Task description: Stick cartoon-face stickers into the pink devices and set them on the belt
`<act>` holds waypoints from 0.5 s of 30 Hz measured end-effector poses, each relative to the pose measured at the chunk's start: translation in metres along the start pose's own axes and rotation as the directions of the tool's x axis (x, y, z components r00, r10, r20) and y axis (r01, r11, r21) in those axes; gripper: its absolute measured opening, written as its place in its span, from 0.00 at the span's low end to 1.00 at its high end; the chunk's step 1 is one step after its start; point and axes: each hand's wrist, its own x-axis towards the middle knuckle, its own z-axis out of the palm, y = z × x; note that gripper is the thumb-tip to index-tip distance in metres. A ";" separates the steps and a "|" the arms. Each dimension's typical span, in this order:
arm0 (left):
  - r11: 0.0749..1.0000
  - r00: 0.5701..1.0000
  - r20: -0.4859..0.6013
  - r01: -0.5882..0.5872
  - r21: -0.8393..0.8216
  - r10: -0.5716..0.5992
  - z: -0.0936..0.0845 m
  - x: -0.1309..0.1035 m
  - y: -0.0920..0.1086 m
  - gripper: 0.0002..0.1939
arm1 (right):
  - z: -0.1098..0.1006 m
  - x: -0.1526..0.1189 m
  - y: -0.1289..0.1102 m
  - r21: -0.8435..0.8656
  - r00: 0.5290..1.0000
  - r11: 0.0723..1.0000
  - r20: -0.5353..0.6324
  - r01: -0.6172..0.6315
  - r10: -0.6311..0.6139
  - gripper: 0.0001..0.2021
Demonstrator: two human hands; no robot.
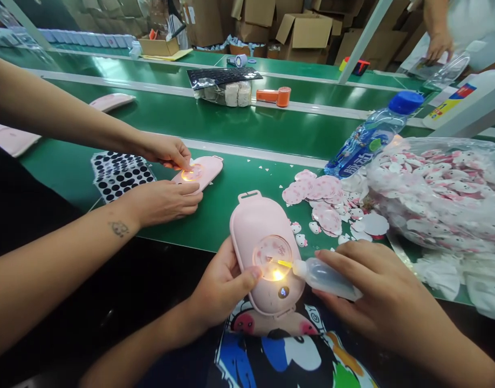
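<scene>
My left hand (227,280) grips a pink oval plastic case (258,221) by its left side, thumb on the front face. A round recess in the case glows yellow, and a small display below it is lit. In my right hand (369,285) is a translucent squeeze bottle (328,276) with a thin yellow nozzle. The nozzle tip is over the round recess; whether it touches I cannot tell. Small white cat-face pieces (300,240) and pink printed discs (324,188) lie on the green bench just beyond the case.
At left, a co-worker's hands (166,202) work on another lit pink case (211,170), beside sheets of black dots (120,175). A blue-capped drink bottle (361,140) and a plastic bag of cat-face pieces (445,188) stand at right. An orange tape dispenser (274,96) lies farther back.
</scene>
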 end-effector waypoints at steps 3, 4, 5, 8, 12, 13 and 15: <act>1.000 1.000 0.028 -0.008 -0.007 0.008 -0.001 0.001 -0.001 0.26 | -0.004 0.003 -0.003 -0.029 1.000 1.000 -0.019 -0.002 0.001 0.12; 1.000 0.999 0.042 -0.011 -0.011 0.012 -0.002 0.001 -0.002 0.26 | -0.005 0.003 -0.004 -0.039 1.000 0.999 -0.026 -0.002 0.001 0.11; 1.000 0.998 0.054 -0.014 -0.016 0.015 -0.003 0.002 -0.002 0.25 | -0.006 0.003 -0.005 -0.046 0.999 0.999 -0.033 -0.002 0.001 0.10; 0.999 0.997 0.082 -0.011 -0.031 0.014 -0.004 0.003 -0.004 0.24 | -0.008 0.000 -0.004 -0.047 0.999 0.999 -0.042 -0.001 -0.001 0.12; 0.999 0.995 0.093 -0.018 -0.039 0.022 -0.003 0.003 -0.004 0.23 | -0.006 -0.004 -0.002 -0.045 0.999 0.999 -0.029 -0.019 0.018 0.15; 0.999 0.995 0.096 -0.023 -0.038 0.027 -0.002 0.003 -0.004 0.23 | -0.006 -0.004 -0.002 -0.044 0.999 0.999 -0.024 -0.022 0.021 0.15; 0.999 0.994 0.102 -0.040 -0.036 0.044 -0.002 0.003 -0.004 0.24 | -0.007 -0.005 -0.002 -0.017 0.999 0.999 -0.027 -0.037 0.037 0.16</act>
